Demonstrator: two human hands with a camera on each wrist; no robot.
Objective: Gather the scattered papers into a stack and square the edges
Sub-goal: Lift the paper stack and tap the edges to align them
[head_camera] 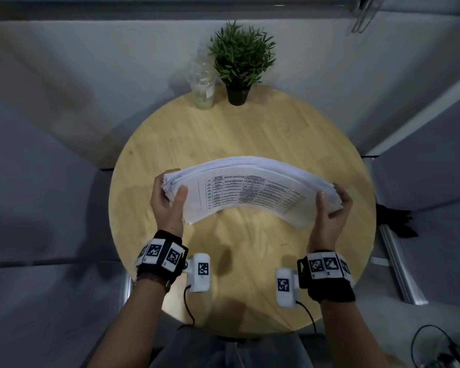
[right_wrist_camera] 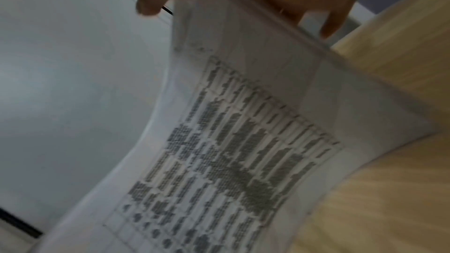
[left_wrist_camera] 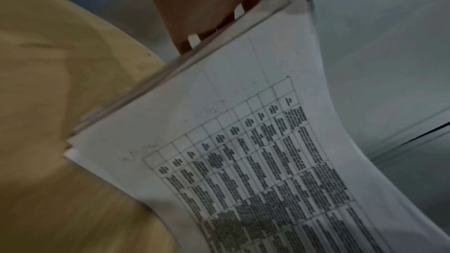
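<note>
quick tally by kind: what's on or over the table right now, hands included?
Paper stack: 1, gripped at both ends, bowed, sheet count not readable
Hands: 2, left and right
Potted plant: 1
Clear plastic cup: 1
Round wooden table: 1
Total: 6

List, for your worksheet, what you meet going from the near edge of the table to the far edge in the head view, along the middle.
Bare table → stack of papers, held at its ends by the left hand and right hand → potted plant at the far edge, with the plastic cup beside it.
</note>
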